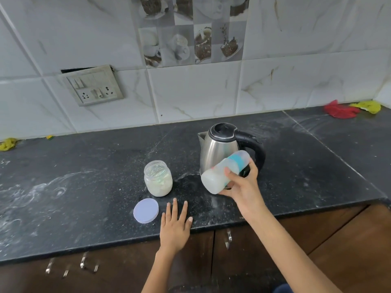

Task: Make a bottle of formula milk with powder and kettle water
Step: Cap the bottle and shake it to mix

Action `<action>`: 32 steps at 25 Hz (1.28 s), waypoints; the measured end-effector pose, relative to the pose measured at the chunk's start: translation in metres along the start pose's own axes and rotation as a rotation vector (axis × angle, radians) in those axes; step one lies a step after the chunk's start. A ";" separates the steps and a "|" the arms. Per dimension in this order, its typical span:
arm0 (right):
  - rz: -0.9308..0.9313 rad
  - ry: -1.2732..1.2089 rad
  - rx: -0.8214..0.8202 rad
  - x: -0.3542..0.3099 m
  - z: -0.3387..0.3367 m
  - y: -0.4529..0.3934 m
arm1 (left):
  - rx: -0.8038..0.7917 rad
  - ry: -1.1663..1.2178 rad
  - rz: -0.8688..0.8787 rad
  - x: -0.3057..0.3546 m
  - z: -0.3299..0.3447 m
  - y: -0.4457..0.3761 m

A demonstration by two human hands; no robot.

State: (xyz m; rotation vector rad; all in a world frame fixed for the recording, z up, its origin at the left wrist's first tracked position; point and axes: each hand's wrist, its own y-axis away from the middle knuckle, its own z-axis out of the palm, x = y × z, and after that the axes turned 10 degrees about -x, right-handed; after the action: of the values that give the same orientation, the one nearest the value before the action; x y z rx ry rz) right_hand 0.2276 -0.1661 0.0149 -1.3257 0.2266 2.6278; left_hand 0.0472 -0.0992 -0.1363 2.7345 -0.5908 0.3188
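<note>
My right hand point(243, 185) grips a capped baby bottle point(220, 172) with a teal ring, tilted on its side in the air with white milk inside; it looks blurred. Behind it stands a steel kettle point(220, 146) with a black lid and handle. An open glass jar point(158, 178) of white powder stands left of the kettle. Its pale round lid point(146, 210) lies flat near the counter's front edge. My left hand point(175, 225) rests flat on the black counter point(84, 187), fingers straight, just right of the lid.
A switch and socket plate point(93, 85) is on the tiled wall at the back left. Red point(340, 109) and yellow point(367, 106) cloths lie in the far right corner, and a yellow scrap point(8, 143) at the far left. Cabinet doors with metal handles point(228, 237) are below the counter.
</note>
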 end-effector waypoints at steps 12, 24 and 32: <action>0.142 0.215 -0.175 0.020 -0.001 0.020 | -0.059 -0.061 -0.012 0.002 -0.003 0.000; 0.016 0.085 -0.045 -0.003 -0.011 0.007 | -0.016 -0.011 -0.012 0.003 -0.002 0.001; 0.016 0.048 -0.034 -0.001 -0.016 0.008 | -0.021 -0.016 -0.009 0.003 -0.002 0.002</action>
State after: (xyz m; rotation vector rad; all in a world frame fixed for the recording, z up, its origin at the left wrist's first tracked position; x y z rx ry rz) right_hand 0.2392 -0.1771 0.0069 -1.4042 0.2017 2.6264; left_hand 0.0484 -0.1007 -0.1329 2.7212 -0.5825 0.2879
